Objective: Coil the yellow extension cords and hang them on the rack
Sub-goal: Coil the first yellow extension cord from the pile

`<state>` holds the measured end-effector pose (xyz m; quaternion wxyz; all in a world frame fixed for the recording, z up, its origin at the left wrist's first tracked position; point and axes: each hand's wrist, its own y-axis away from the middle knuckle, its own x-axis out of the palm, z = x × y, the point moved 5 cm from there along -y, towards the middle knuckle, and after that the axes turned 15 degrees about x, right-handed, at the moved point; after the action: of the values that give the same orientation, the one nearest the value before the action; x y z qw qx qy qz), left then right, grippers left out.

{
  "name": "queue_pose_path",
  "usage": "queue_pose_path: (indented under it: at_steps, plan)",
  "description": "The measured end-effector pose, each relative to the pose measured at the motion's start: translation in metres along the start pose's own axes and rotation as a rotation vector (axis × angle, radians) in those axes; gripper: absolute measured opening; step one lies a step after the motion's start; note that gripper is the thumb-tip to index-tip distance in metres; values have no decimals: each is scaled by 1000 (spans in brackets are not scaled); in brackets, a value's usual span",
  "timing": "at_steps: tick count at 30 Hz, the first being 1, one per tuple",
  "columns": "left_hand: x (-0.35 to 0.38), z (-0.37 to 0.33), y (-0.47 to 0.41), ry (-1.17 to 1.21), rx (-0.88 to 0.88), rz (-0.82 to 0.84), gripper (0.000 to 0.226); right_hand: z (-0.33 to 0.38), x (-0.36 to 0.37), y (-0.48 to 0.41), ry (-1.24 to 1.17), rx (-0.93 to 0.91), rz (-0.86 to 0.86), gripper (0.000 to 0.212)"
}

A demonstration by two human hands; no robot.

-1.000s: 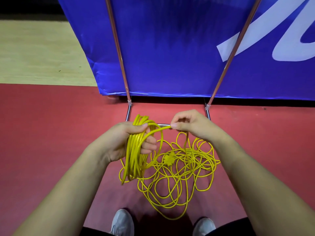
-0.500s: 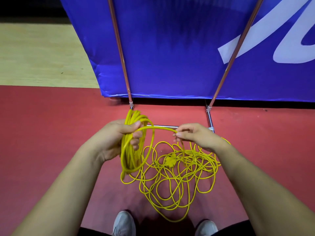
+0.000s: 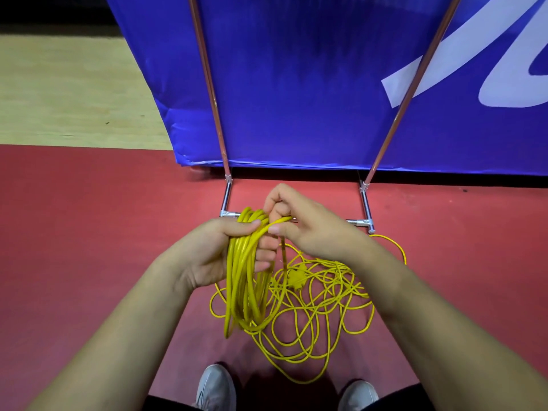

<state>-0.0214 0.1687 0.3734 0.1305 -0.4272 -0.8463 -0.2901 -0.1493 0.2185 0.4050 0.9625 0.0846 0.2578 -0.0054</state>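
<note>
My left hand [image 3: 216, 253] grips a bundle of coiled yellow extension cord [image 3: 244, 280] that hangs down in long loops. My right hand [image 3: 305, 223] pinches one strand of the same cord and lays it against the top of the bundle, right beside my left thumb. The loose remainder of the cord [image 3: 320, 307] lies tangled on the red floor below my hands, with a yellow plug [image 3: 296, 277] in the heap. The rack [image 3: 366, 209] stands just behind, showing its chrome base bars and two slanted copper-coloured poles.
A blue banner [image 3: 296, 84] with white lettering hangs behind the rack poles. The red floor [image 3: 89, 232] meets pale wooden flooring [image 3: 59, 93] at the far left. My two grey shoes [image 3: 213, 390] show at the bottom edge.
My right hand has moved left from an arm's spread and brought a new loop of cord onto the bundle in my left hand. The coil has grown thicker.
</note>
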Motion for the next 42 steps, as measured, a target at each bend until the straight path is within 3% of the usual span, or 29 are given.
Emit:
queue_pose_path:
  at_steps: [2,4,8,12,16,20,23,28,32,34,37,40,42]
  plan:
    - [1,0,1,-9,25,94,19,6,2,7,50,-18,9,21]
    - [-1,-2,3,11,42,166,29,0,-1,7,74,10,3,19]
    - [-10,-14,9,109,90,199,29,-64,-21,-5,215,168,-60,6]
    - [-15,-18,19,50,71,247,28,-136,-43,-7,43,341,-276,19]
    - [-7,-1,16,17,-69,303,30,-163,-27,-22,-37,363,-307,14]
    - [-5,-15,12,200,64,218,25,-201,-17,-27,-31,471,-337,19]
    - [-12,-27,12,256,212,60,20,-226,-6,-21,-3,599,-275,24]
    - [-20,-39,4,297,378,-37,38,-251,19,-9,-129,817,-206,36]
    - [-29,-41,-3,151,482,-220,28,-231,33,-8,-365,876,-146,22]
    - [-30,-38,-5,19,483,-257,22,-205,32,-15,-341,841,-143,19]
    - [-32,-33,-7,-123,459,-303,12,-148,22,-25,100,679,-74,19]
    - [-30,-25,-10,-218,408,-293,10,-82,23,-16,285,498,261,14]
    - [-26,-17,-10,-305,338,-228,17,-44,22,-3,255,384,442,13]
